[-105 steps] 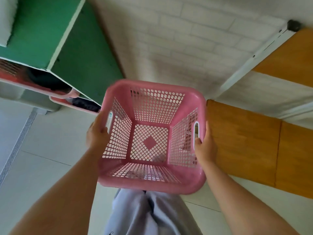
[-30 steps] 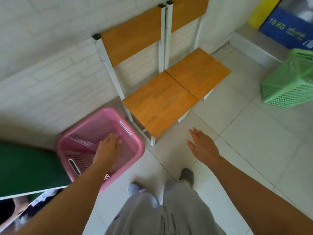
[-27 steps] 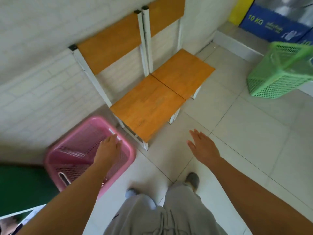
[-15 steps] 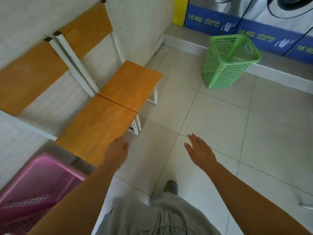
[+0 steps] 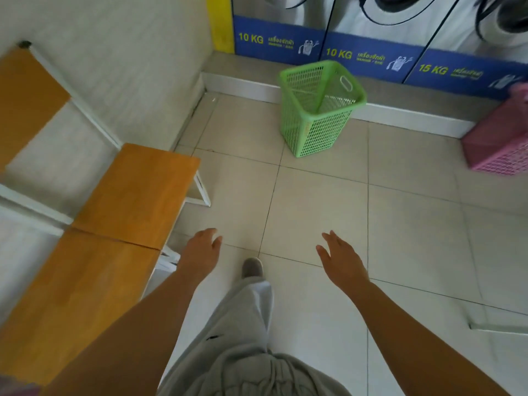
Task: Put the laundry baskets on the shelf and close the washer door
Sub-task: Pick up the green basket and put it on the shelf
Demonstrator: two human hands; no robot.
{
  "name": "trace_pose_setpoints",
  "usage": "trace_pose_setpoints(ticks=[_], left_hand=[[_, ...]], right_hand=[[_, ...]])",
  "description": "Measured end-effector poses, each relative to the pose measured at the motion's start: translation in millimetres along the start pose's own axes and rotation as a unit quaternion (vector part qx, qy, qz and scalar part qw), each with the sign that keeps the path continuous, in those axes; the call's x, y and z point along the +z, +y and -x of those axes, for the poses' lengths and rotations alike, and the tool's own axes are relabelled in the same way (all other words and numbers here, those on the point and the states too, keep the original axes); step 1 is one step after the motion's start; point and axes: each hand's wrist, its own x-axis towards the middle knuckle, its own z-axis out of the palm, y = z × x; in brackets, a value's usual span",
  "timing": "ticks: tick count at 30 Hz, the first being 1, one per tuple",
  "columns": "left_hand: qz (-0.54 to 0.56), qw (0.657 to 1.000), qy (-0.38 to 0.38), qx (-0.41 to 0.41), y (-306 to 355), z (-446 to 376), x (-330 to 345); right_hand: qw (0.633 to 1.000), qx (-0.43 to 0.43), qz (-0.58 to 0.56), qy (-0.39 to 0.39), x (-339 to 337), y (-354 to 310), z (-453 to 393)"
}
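A green mesh laundry basket stands upright on the tiled floor against the grey step below the washers. A pink mesh basket sits at the right edge, partly cut off. Front-loading washers with blue 10 KG and 15 KG panels line the far wall; only the lower arcs of their doors show. My left hand and my right hand hang empty in front of me with fingers apart, well short of both baskets. No shelf is in view.
Two wooden chairs with white frames stand along the white brick wall on my left. A raised grey step runs under the washers. My foot is forward on the tiles. A thin white object lies at the right.
The pink basket I carried was set down on my left and has left the view. I turned right toward the washers; the green basket came nearer and a second pink basket appeared.
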Motion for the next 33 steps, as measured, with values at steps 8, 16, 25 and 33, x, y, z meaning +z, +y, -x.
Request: trace_pose_setpoints(ticks=[8, 16, 25, 33], left_hand=[[-0.020, 0.999, 0.002, 0.049, 106.3, -167.7, -36.8], [-0.056, 0.994, -0.035, 0.084, 204.9, -306.4, -50.9], [-0.026, 0.999, -0.014, 0.036, 323.4, -455.0, -50.2], [0.012, 1.000, -0.001, -0.027, 407.6, -556.0, -53.2]], right_hand=[[0.996, 0.075, -0.023, 0.038, -76.3, 19.1, -129.3], [0.990, 0.122, -0.048, 0.059, -131.5, 46.6, -246.4], [0.994, 0.088, -0.043, 0.054, -230.0, 116.9, -437.4], [0.998, 0.044, -0.010, 0.035, -311.2, 142.2, -591.9]])
